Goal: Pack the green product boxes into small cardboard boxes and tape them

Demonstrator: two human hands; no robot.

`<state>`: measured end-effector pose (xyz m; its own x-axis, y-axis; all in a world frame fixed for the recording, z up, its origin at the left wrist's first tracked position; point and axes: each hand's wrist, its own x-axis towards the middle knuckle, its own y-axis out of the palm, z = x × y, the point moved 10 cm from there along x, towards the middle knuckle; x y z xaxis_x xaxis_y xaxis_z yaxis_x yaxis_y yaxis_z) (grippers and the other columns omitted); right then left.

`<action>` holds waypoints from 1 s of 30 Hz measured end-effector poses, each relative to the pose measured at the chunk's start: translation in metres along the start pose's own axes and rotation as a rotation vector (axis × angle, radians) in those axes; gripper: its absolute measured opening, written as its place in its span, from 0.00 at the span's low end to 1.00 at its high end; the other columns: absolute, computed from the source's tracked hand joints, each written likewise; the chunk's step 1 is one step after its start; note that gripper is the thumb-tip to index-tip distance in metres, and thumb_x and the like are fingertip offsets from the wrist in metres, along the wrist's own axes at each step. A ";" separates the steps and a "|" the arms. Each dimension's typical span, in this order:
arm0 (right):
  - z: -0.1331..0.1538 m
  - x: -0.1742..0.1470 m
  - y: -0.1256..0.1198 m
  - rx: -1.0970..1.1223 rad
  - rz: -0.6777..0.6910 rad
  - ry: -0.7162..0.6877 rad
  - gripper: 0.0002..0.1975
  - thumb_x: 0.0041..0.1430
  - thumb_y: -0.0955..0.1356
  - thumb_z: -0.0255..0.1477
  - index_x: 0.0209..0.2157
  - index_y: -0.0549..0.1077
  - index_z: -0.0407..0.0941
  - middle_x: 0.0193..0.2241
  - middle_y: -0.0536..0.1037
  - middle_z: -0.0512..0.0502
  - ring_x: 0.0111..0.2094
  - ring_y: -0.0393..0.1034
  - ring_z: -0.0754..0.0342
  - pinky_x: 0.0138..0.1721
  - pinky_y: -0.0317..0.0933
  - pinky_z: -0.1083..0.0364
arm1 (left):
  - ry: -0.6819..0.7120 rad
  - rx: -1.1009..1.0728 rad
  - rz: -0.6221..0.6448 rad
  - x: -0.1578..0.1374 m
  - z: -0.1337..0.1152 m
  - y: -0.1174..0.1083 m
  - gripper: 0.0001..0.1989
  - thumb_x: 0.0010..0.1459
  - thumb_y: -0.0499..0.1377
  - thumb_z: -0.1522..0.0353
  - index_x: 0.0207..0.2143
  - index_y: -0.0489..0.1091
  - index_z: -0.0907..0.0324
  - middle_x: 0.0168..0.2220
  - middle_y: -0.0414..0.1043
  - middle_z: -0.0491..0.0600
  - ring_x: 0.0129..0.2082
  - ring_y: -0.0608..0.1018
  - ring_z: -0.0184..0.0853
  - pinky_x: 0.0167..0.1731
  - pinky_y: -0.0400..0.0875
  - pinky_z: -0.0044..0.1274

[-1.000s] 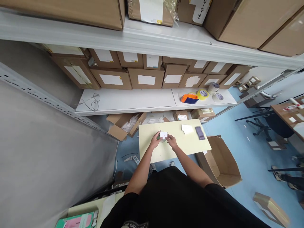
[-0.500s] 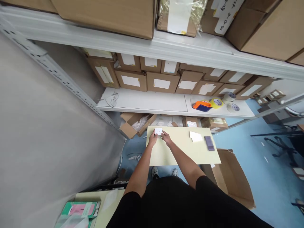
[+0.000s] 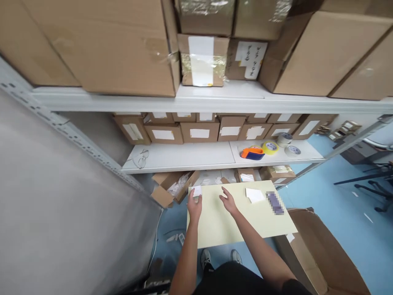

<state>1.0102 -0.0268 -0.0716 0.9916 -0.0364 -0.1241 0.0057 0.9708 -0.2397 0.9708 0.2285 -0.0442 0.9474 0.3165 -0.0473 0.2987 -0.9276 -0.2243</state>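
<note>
**Drop risk at edge**

I'm seeing the left hand (image 3: 194,208) clasping a white item (image 3: 197,190) over the surface (image 3: 227,231), just below frame centre; right hand (image 3: 229,202) is hanging apart, empty. Loose one-handed grip could be risking a slip.

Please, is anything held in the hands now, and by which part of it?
The left hand appears to hold a small white item by its near end; the right hand is open and holds nothing.

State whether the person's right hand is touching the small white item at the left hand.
Apart. The head view shows bare tabletop between the right hand and the small white item.
</note>
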 end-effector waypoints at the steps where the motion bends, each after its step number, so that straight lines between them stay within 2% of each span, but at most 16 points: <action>1: 0.006 0.002 -0.028 -0.032 -0.052 -0.036 0.31 0.57 0.69 0.37 0.62 0.71 0.51 0.64 0.71 0.39 0.63 0.67 0.39 0.56 0.68 0.41 | -0.017 -0.058 -0.090 -0.009 -0.005 -0.003 0.30 0.63 0.58 0.58 0.65 0.61 0.52 0.65 0.65 0.59 0.65 0.68 0.49 0.60 0.69 0.40; 4: 0.037 0.020 -0.110 -0.165 -0.157 -0.137 0.31 0.58 0.67 0.36 0.63 0.69 0.50 0.64 0.70 0.40 0.62 0.67 0.40 0.53 0.71 0.41 | -0.040 -0.180 -0.095 -0.032 -0.022 0.017 0.29 0.58 0.62 0.55 0.59 0.69 0.57 0.56 0.74 0.61 0.55 0.78 0.48 0.51 0.75 0.37; 7: 0.091 0.053 -0.175 -0.320 -0.192 -0.273 0.32 0.58 0.66 0.33 0.65 0.67 0.49 0.65 0.68 0.40 0.61 0.68 0.41 0.53 0.72 0.42 | -0.073 -0.252 -0.009 -0.049 -0.039 0.042 0.31 0.50 0.67 0.52 0.52 0.75 0.59 0.45 0.80 0.59 0.43 0.83 0.45 0.47 0.77 0.35; 10: 0.154 0.089 -0.222 -0.514 -0.261 -0.400 0.31 0.61 0.65 0.30 0.66 0.66 0.46 0.66 0.67 0.40 0.63 0.65 0.42 0.61 0.65 0.44 | -0.094 -0.288 0.038 -0.061 -0.056 0.054 0.32 0.46 0.70 0.52 0.51 0.76 0.59 0.43 0.80 0.57 0.36 0.84 0.42 0.44 0.77 0.34; 12: 0.182 0.116 -0.239 -0.642 -0.264 -0.370 0.30 0.62 0.65 0.28 0.66 0.66 0.46 0.67 0.66 0.39 0.62 0.67 0.43 0.61 0.64 0.46 | -0.102 -0.299 0.024 -0.068 -0.064 0.053 0.32 0.45 0.70 0.52 0.50 0.76 0.59 0.42 0.81 0.56 0.36 0.84 0.42 0.44 0.78 0.34; 14: 0.199 0.139 -0.243 -0.775 -0.200 -0.311 0.26 0.63 0.65 0.27 0.63 0.69 0.44 0.64 0.70 0.38 0.60 0.69 0.43 0.58 0.65 0.48 | -0.100 -0.298 -0.020 -0.076 -0.069 0.046 0.33 0.44 0.71 0.51 0.49 0.77 0.59 0.41 0.81 0.56 0.35 0.84 0.43 0.43 0.78 0.35; 17: 0.208 0.159 -0.240 -0.935 -0.103 -0.224 0.19 0.65 0.66 0.26 0.56 0.74 0.43 0.57 0.76 0.36 0.54 0.74 0.43 0.53 0.65 0.51 | -0.098 -0.268 -0.090 -0.092 -0.072 0.034 0.34 0.42 0.71 0.49 0.48 0.77 0.59 0.40 0.82 0.57 0.35 0.84 0.45 0.42 0.78 0.35; 21: 0.211 0.159 -0.237 -1.002 -0.057 -0.213 0.14 0.65 0.67 0.27 0.51 0.77 0.42 0.51 0.80 0.36 0.48 0.77 0.44 0.48 0.66 0.52 | -0.104 -0.203 -0.164 -0.118 -0.078 0.020 0.36 0.41 0.70 0.45 0.46 0.78 0.59 0.39 0.82 0.57 0.34 0.84 0.45 0.39 0.79 0.33; 25: 0.214 0.127 -0.229 -0.958 -0.026 -0.328 0.15 0.66 0.67 0.27 0.53 0.76 0.43 0.53 0.78 0.36 0.47 0.77 0.44 0.48 0.65 0.52 | -0.074 -0.167 -0.232 -0.138 -0.099 0.016 0.35 0.41 0.70 0.45 0.46 0.78 0.60 0.38 0.82 0.56 0.33 0.84 0.44 0.37 0.79 0.32; 28: 0.208 0.085 -0.216 -0.893 0.012 -0.449 0.15 0.66 0.67 0.27 0.53 0.75 0.44 0.53 0.78 0.38 0.49 0.75 0.45 0.48 0.65 0.53 | -0.031 -0.152 -0.258 -0.148 -0.119 0.021 0.33 0.44 0.69 0.48 0.47 0.77 0.61 0.38 0.82 0.57 0.34 0.84 0.43 0.38 0.79 0.33; 30: 0.192 0.053 -0.206 -0.852 0.055 -0.503 0.14 0.66 0.67 0.27 0.52 0.74 0.45 0.52 0.79 0.40 0.50 0.75 0.46 0.48 0.65 0.54 | 0.001 -0.137 -0.262 -0.155 -0.133 0.028 0.31 0.47 0.69 0.50 0.48 0.76 0.61 0.39 0.82 0.57 0.34 0.84 0.42 0.39 0.79 0.33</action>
<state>1.0862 -0.1836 0.1558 0.9284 0.2995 0.2201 0.0587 0.4664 -0.8826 0.8477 0.1274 0.0862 0.8359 0.5488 -0.0039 0.5460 -0.8323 -0.0952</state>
